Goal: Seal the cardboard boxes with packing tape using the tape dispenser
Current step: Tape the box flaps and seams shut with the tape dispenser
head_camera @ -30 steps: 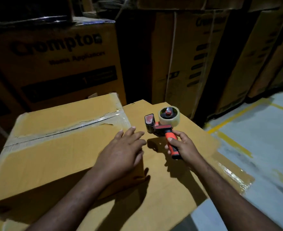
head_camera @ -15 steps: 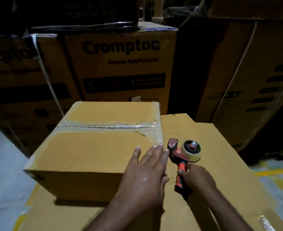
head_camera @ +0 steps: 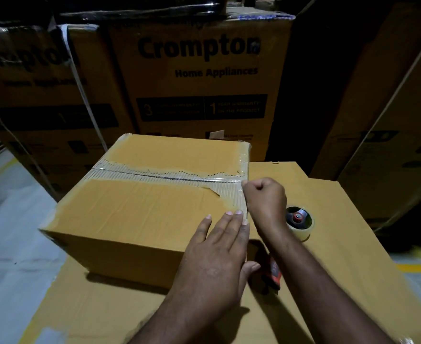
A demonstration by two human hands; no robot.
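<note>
My left hand (head_camera: 216, 259) flat, fingers straight, pressing box (head_camera: 142, 207) top near right corner; my right hand (head_camera: 264, 194) fisted at end of tape (head_camera: 154, 175), grip unclear; tape dispenser (head_camera: 300, 220) on surface (head_camera: 341, 244) beside box, half hidden by my forearm (head_camera: 303, 269)

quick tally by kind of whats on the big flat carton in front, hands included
box: 1
tape dispenser: 1
hands: 2 (left hand, right hand)
total: 4
</note>
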